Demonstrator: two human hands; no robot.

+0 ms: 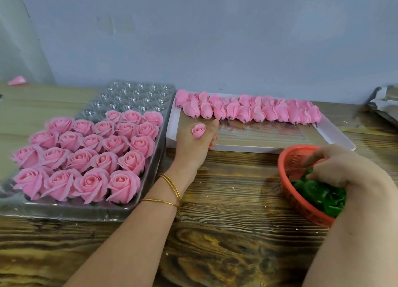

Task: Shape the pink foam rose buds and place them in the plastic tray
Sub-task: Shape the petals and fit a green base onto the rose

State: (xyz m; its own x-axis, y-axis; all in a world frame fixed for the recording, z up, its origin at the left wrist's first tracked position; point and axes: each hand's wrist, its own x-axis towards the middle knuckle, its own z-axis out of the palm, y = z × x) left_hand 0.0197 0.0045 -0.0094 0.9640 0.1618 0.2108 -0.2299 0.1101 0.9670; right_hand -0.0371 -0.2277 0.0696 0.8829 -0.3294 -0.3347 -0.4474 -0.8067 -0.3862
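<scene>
My left hand (197,145) grips one small pink foam rose bud (198,130), its spiral top facing up, over the near left corner of a white cardboard tray (336,134). A row of several unshaped pink buds (249,110) lies along that tray's far side. To the left stands the clear plastic tray (137,95), its near rows filled with several opened pink roses (86,155) and its far cells bare. My right hand (336,168) reaches into a red mesh basket (293,157) of green leaf pieces (318,194); its fingertips are among the leaves and partly hidden.
Everything sits on a dark wood-grain table (226,233) against a grey wall. A loose pink scrap (17,80) lies far back left. A grey wrapped bundle (385,101) sits at the right edge. Gold bangles circle my left wrist.
</scene>
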